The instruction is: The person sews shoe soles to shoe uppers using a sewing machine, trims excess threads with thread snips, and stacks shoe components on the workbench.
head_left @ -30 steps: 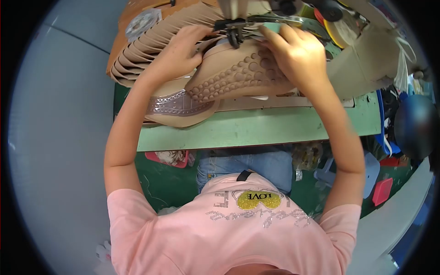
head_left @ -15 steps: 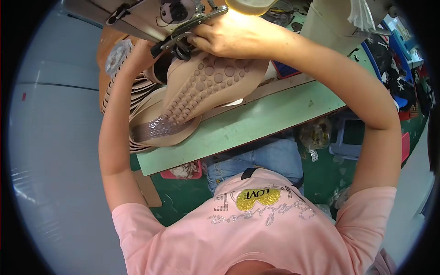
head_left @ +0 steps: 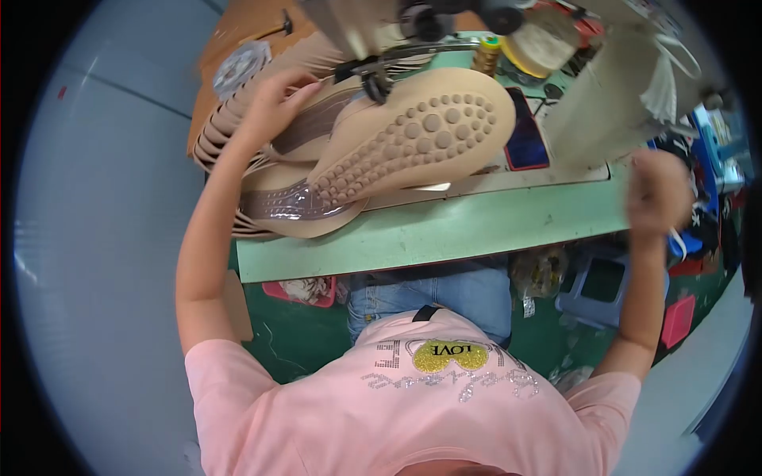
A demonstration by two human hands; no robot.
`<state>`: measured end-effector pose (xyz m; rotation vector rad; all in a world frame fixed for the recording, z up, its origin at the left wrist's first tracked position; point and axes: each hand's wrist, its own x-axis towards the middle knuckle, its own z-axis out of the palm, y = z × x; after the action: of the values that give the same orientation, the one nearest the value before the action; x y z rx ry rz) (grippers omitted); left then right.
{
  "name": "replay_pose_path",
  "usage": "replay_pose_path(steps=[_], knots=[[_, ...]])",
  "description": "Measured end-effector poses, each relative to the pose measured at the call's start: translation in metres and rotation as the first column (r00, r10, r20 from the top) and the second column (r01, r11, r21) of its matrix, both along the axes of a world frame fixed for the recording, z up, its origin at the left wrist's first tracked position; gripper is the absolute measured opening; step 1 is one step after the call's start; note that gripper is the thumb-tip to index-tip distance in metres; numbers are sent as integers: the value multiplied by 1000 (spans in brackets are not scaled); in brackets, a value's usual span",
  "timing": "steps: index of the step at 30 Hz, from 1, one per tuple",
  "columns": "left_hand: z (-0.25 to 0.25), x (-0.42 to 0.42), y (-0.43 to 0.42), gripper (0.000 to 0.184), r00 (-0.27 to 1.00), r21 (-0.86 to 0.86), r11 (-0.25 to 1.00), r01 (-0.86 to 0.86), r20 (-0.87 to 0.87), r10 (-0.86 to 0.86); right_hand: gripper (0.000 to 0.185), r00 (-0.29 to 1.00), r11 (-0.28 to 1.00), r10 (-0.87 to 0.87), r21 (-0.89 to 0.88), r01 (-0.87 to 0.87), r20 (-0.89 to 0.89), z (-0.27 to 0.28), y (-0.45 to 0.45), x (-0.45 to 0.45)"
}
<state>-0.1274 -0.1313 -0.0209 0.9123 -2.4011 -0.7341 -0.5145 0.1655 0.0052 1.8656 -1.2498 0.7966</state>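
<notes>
A beige shoe sole (head_left: pixel 444 127) with round raised studs lies tilted under the presser foot (head_left: pixel 376 86) of a sewing machine. Beneath it are more beige shoe pieces, one with a shiny grey heel area (head_left: pixel 278 205). My left hand (head_left: pixel 278 103) rests by the far left edge of these pieces, thumb apart from the fingers; some fingertips are hidden. It does not appear to grip anything. Off to the right, past the machine's pillar, my right hand (head_left: pixel 659 194) is raised near the bench end. Motion blur smears its fingers, and nothing can be made out in it.
A stack of curved beige pieces (head_left: pixel 218 131) stands at the left, with a plastic-wrapped roll (head_left: pixel 240 67) and a hammer (head_left: pixel 274 30) behind. A phone (head_left: pixel 525 131) and a green-lidded jar (head_left: pixel 486 57) lie beyond the sole. The green bench (head_left: pixel 429 234) runs in front.
My right hand has left the sole at the needle area and swung far right. My left hand has come out from behind the machine head. The view has shifted, showing more of the bench.
</notes>
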Motion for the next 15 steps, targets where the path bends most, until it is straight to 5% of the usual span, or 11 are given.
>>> replay_pose_path(steps=[1,2,3,4,7,9,12,13,15], knots=[[6,-6,18,30,998,135,989,54,-27,-51,18,943,969,-61,-208,135,328,4,7,-24],[11,-13,33,34,993,268,956,116,-62,-103,16,810,738,-504,-337,584,299,24,18,-78],[8,-17,36,36,989,347,929,132,23,-149,15,812,717,-463,-389,578,355,42,18,-132],[6,-20,37,39,974,421,895,144,99,-204,33,815,692,-414,-441,571,405,60,17,-186],[8,-17,42,35,980,744,641,191,-114,-161,39,507,889,-111,-142,435,855,50,-1,-312],[-12,-7,34,29,958,875,389,288,-264,-115,46,474,874,93,-300,383,875,46,-33,-266],[-22,-16,65,26,890,881,316,353,-421,178,45,414,768,-261,-72,636,872,35,-22,-310],[-33,-13,61,25,871,866,262,427,-471,139,37,560,814,-385,-15,580,734,48,-9,-322],[-27,-21,78,25,830,864,265,428,-492,263,43,590,651,-719,58,757,367,121,-23,-296]])
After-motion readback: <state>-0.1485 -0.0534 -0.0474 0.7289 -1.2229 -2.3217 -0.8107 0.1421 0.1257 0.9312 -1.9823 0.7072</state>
